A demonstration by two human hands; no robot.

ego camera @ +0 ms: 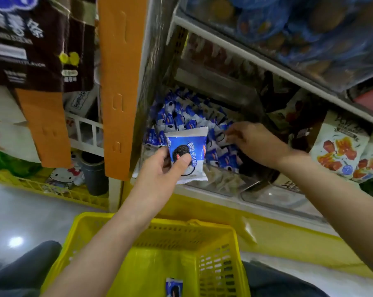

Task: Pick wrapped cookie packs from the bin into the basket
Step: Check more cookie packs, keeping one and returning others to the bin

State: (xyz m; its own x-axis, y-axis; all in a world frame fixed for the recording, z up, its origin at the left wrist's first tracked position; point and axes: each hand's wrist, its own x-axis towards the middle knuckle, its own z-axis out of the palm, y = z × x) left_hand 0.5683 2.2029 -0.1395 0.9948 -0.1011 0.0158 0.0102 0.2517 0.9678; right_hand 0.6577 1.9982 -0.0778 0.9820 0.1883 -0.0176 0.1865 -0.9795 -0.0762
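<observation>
While left hand (160,166) pinches one cookie pack (187,153): bin stock

Held pack sits before the bin (224,185) front. Right hand (252,138), blurred, curls fingers onto binned packs (181,118). Another pack (174,287) lies in yellow basket (192,234).

Glossy grey floor (20,211) — stocked shop shelves (245,54) above.

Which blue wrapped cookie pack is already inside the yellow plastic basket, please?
The lone pack on the basket floor; the left hand holds a second pack outside.
</observation>
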